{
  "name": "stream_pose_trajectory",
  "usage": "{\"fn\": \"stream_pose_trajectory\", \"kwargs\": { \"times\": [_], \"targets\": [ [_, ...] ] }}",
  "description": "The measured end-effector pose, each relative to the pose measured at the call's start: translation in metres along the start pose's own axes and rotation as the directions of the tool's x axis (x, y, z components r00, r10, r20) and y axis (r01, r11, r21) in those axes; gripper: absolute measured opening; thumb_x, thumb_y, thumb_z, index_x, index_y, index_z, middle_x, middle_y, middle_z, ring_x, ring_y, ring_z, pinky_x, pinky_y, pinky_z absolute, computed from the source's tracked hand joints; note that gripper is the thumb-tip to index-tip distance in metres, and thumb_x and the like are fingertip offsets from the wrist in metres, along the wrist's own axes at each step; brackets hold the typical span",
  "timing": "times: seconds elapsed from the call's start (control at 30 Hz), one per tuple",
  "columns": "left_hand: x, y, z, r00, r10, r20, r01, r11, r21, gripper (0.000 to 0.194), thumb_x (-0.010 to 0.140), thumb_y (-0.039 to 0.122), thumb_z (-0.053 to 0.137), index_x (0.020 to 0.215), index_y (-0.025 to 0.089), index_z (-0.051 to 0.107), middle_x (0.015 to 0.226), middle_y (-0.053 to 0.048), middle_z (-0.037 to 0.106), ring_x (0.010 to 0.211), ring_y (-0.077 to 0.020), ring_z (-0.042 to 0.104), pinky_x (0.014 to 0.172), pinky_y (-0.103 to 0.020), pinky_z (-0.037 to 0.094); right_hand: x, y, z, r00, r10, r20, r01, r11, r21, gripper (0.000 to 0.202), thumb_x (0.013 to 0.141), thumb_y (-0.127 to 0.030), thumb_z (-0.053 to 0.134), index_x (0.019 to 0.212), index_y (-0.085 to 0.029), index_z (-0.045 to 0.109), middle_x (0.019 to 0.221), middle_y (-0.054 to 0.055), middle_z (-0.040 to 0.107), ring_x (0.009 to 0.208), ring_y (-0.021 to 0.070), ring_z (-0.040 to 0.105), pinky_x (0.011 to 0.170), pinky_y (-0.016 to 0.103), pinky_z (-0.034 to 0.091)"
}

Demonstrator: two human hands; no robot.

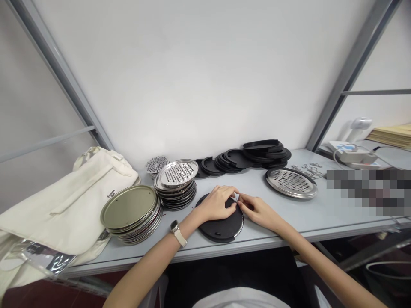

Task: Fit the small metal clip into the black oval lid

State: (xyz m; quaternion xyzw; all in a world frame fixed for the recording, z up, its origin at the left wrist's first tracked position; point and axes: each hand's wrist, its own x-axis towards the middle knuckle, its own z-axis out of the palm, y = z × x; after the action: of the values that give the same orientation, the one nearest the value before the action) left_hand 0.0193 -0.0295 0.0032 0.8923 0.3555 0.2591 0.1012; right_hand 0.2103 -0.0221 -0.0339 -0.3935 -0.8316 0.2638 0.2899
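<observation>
A round black disc (pixel 221 229) lies flat on the grey table near its front edge. My left hand (pixel 220 203) rests over the disc's upper part, its thumb and fingers curled toward the rim. At the disc's right edge, my right hand (pixel 255 208) is pinched on something thin, too small to name. The fingertips of both hands nearly meet there. Left of the disc stands a stack of metal grater plates (pixel 178 173), and nearer the front, a stack topped by an olive-green plate (pixel 130 207). A grater plate in a black rim (pixel 291 183) lies to the right.
Black round rings (pixel 265 152) are piled along the wall. Small metal parts (pixel 310 170) lie at the back right. A cream cloth bag (pixel 83 201) covers the table's left end. Grey metal posts (pixel 348 72) flank the table (pixel 321 218). White devices with cables (pixel 349 152) stand at far right.
</observation>
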Motion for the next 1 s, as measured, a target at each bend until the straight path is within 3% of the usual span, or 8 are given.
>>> {"fn": "stream_pose_trajectory", "kwargs": {
  "times": [0.73, 1.0],
  "targets": [
    [0.0007, -0.0014, 0.0009, 1.000, 0.011, -0.003, -0.011, 0.999, -0.048, 0.029, 0.079, 0.014, 0.055, 0.106, 0.019, 0.048, 0.106, -0.005, 0.060, 0.100, -0.0208, 0.056, 0.093, -0.035, 0.038, 0.0018, 0.0016, -0.0003, 1.000, 0.015, 0.009, -0.015, 0.995, 0.102, 0.030, 0.093, -0.041, 0.035, 0.074, -0.020, 0.042, 0.062, -0.004, 0.042, 0.057, 0.0120, 0.040, 0.054, 0.023, 0.034],
    [0.0005, -0.0013, 0.0001, 1.000, 0.030, 0.000, -0.030, 0.998, -0.054, 0.032, 0.079, 0.009, 0.049, 0.108, 0.020, 0.048, 0.093, -0.003, 0.059, 0.089, -0.0184, 0.056, 0.089, -0.033, 0.039, 0.0019, 0.0038, -0.0036, 0.998, 0.034, -0.045, -0.029, 0.992, 0.123, 0.030, 0.093, -0.041, 0.032, 0.072, -0.021, 0.038, 0.062, -0.005, 0.038, 0.058, 0.0122, 0.037, 0.056, 0.023, 0.033]
  ]
}}
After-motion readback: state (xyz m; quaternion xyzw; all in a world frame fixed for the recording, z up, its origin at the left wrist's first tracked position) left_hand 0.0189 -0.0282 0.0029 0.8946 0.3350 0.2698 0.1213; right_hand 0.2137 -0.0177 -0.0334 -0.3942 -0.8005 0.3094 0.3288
